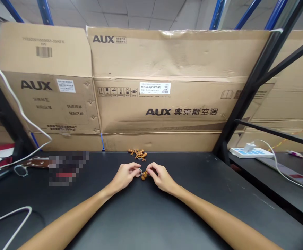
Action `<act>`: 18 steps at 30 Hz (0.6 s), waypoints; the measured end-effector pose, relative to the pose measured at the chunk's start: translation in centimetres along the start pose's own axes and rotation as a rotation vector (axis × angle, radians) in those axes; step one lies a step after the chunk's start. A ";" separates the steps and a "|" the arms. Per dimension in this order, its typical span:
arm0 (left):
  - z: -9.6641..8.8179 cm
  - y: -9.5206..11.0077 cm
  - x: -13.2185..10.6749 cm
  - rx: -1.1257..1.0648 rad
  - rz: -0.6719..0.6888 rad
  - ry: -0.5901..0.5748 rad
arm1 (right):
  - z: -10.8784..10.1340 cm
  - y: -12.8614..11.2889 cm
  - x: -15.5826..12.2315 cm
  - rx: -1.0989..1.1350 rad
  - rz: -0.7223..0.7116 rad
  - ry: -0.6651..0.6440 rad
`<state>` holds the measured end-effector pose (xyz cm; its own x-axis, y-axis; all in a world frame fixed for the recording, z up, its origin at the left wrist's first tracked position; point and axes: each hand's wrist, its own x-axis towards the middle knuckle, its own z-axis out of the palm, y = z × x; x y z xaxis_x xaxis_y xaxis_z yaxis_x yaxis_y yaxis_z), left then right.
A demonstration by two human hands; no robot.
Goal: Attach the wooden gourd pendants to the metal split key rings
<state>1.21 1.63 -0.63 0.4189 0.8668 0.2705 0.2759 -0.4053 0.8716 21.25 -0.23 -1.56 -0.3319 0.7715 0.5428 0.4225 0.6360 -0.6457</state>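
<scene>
The black desk point(206, 194) is a little scuffed toward the right. A tangle of brown wooden beads on orange cord point(137, 154) lies at its back edge, with a smaller bunch of beads point(144, 175) nearer the front. A loop of white cable point(11, 218) curls at the left corner.

The left hand point(125, 177) and right hand point(162, 177) have room sideways over the black table top point(208, 208); just ahead lies a wooden bead pile point(137, 154), behind it a cardboard carton point(159, 142), and a black rack post point(247, 107) blocks the right.
</scene>
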 end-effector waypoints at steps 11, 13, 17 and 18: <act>0.6 0.4 -0.5 -0.045 -0.023 -0.006 | 0.1 -1.0 -0.2 0.071 -0.030 -0.095; 0.6 0.5 -0.4 -0.023 -0.019 0.002 | 0.0 -1.0 -0.2 0.067 -0.036 -0.096; 0.3 0.6 -0.2 0.002 -0.050 0.048 | 0.0 -0.9 -0.3 0.025 -0.047 -0.096; 0.3 0.7 -0.2 0.014 -0.056 0.057 | 0.0 -0.9 -0.3 0.030 -0.052 -0.098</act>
<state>1.57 1.10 -0.20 0.3530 0.9032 0.2443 0.3099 -0.3592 0.8803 20.99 -1.05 -1.12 -0.4343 0.7341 0.5220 0.3779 0.6746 -0.6342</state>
